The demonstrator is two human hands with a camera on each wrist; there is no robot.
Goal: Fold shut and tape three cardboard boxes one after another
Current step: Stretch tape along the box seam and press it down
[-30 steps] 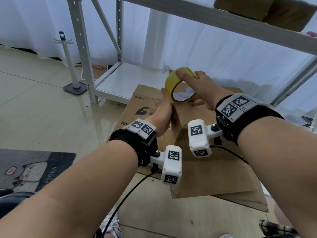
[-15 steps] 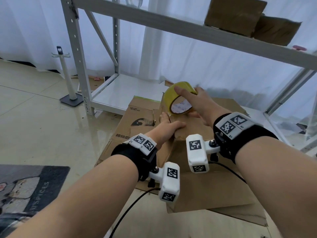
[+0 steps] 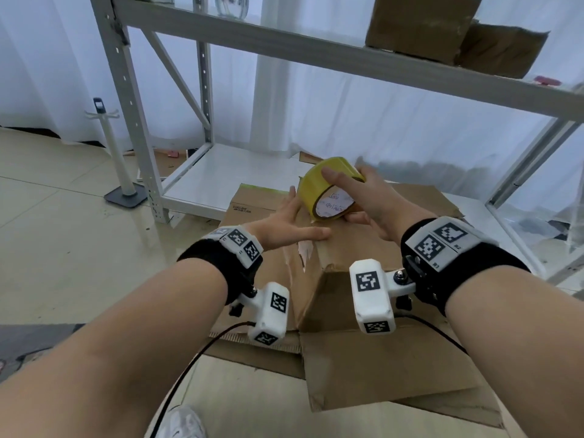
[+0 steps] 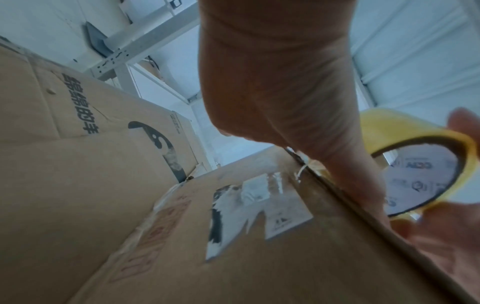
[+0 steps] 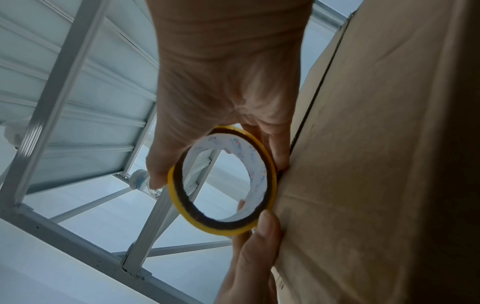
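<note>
A brown cardboard box stands on the floor in front of me with its top flaps down. My right hand grips a yellow tape roll upright at the far end of the box top, with the index finger over the rim. My left hand lies with straight fingers beside the roll, its thumb flat on the box top. In the left wrist view the left hand rests along the box's top edge next to the roll. In the right wrist view the right hand pinches the roll against the box.
Flattened cardboard lies under the box, and a printed carton lies behind it on the left. A grey metal rack stands beyond, with boxes on its shelf. A white stand is at the left, and a dark mat is near my feet.
The right hand has lowered the tape roll from mid-air onto the far end of the box top. The left hand has left the roll's side and flattened onto the box.
</note>
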